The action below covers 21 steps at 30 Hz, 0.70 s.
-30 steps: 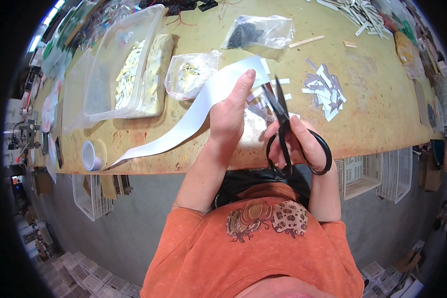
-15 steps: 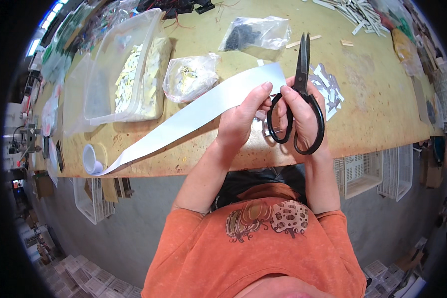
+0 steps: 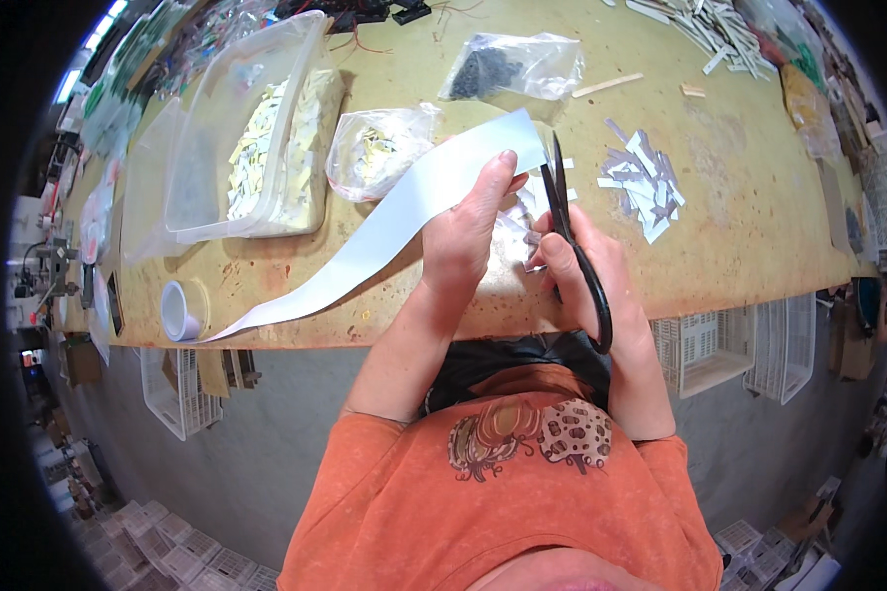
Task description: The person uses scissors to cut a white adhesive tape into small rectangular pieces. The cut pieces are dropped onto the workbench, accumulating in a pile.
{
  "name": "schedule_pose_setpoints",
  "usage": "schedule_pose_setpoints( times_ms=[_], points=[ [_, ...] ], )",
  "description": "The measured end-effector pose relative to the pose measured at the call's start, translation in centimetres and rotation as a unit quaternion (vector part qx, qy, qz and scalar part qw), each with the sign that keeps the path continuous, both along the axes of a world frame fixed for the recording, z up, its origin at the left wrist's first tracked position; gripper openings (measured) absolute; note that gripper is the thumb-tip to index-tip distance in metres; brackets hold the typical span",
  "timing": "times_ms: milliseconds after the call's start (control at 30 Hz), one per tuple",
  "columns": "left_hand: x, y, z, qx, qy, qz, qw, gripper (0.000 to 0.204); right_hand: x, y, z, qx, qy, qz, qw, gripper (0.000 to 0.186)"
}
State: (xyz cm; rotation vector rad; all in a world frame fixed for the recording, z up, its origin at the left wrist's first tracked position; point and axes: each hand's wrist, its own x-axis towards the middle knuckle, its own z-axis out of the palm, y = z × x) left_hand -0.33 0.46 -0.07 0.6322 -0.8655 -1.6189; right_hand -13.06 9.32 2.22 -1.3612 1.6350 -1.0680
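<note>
Workshop: cluttered workbench (image 3: 759,227), parts bins (image 3: 256,138).

Bright, even overhead light falls on the tan workbench (image 3: 759,197), leaving only soft, short shadows. Strip lights (image 3: 89,54) glare at upper left. Fisheye distortion bends the edges inside a black rim; focus is sharp centrally.

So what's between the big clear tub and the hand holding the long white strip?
In the head view, a clear plastic bag of small pale cut pieces lies on the table between the tub and the left hand. The white strip passes just below it.

Scissors (image 3: 574,246) handles hidden in grip
</note>
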Motion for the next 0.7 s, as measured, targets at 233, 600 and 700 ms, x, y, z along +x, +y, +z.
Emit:
schedule_pose_setpoints(
  times_ms=[233, 600, 700],
  points=[
    [0.0, -0.5, -0.8, 0.047, 0.020, -0.076, 0.996, 0.020, 0.0, -0.4, 0.5, 0.019, 0.051, 0.004, 0.999, 0.050],
    [0.3, -0.7, -0.1, 0.015, 0.019, 0.002, 1.000, 0.022, -1.7, -0.8, -1.1, 0.013, -0.487, 0.049, 0.872, 0.070],
    [0.4, -0.6, -0.1, 0.017, 0.015, -0.013, 1.000, 0.022, -1.7, -0.3, -1.6, 0.049, -0.482, 0.117, 0.867, 0.075]
  ],
)
